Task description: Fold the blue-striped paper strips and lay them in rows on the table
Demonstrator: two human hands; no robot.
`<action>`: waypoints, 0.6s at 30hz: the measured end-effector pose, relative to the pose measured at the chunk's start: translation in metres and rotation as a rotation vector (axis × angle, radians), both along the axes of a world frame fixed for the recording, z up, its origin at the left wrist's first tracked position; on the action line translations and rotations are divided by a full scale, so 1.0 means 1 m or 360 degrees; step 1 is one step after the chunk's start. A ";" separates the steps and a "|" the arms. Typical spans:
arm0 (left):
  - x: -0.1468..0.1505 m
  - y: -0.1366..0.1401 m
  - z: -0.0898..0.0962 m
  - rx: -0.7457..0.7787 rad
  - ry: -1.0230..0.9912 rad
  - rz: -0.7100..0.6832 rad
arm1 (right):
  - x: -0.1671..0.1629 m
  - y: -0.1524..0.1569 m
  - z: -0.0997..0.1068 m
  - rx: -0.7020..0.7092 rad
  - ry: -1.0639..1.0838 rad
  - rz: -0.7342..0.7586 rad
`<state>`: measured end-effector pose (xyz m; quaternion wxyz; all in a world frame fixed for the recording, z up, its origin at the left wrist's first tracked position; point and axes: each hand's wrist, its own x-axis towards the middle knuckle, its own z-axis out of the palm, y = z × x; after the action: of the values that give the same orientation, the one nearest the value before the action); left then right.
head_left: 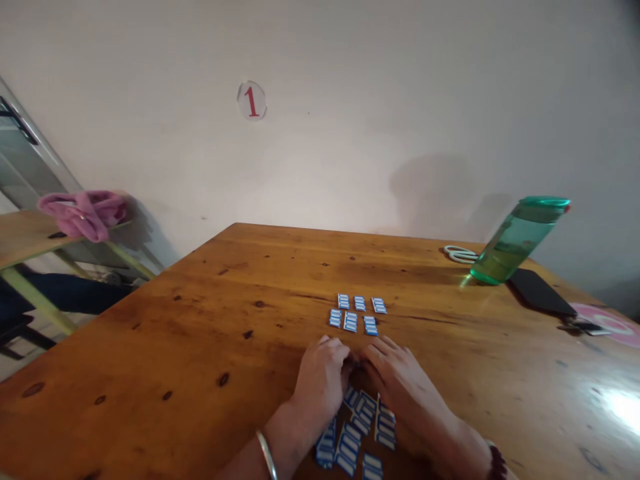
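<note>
My left hand (pixel 324 367) and my right hand (pixel 397 370) rest low over the table with their fingertips nearly meeting. Both have their fingers curled inward, and whatever is between them is hidden from me. Just beyond the fingertips, small blue-and-white striped cards (pixel 351 322) lie in two short rows. Between my forearms is a loose pile of more such striped cards (pixel 349 443), some overlapping, partly covered by my wrists.
The wooden table (pixel 210 320) reaches to the wall. At its right stand a tilted-looking green bottle (pixel 517 243), a white cable (pixel 460 254), a dark flat phone-like object (pixel 540 291) and a pink round mat (pixel 613 323). A pink cloth (pixel 90 212) lies on another table at left.
</note>
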<state>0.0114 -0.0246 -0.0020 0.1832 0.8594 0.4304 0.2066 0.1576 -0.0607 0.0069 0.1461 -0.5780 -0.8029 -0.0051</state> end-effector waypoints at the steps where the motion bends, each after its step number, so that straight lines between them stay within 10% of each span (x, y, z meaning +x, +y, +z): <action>1: 0.000 0.000 0.000 0.0012 0.0041 -0.0010 | -0.001 0.001 0.000 -0.0017 -0.0027 -0.0003; 9: 0.001 -0.002 0.005 -0.0019 -0.0109 -0.0001 | -0.003 0.000 0.001 0.0018 0.0153 -0.0005; 18: 0.015 -0.006 0.005 -0.0943 -0.1376 0.0187 | -0.008 -0.002 -0.003 -0.0238 0.2283 -0.0317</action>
<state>0.0269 -0.0301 0.0034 0.5672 0.5816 0.4028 0.4217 0.1494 -0.0626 0.0036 0.5953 -0.5180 -0.4513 0.4166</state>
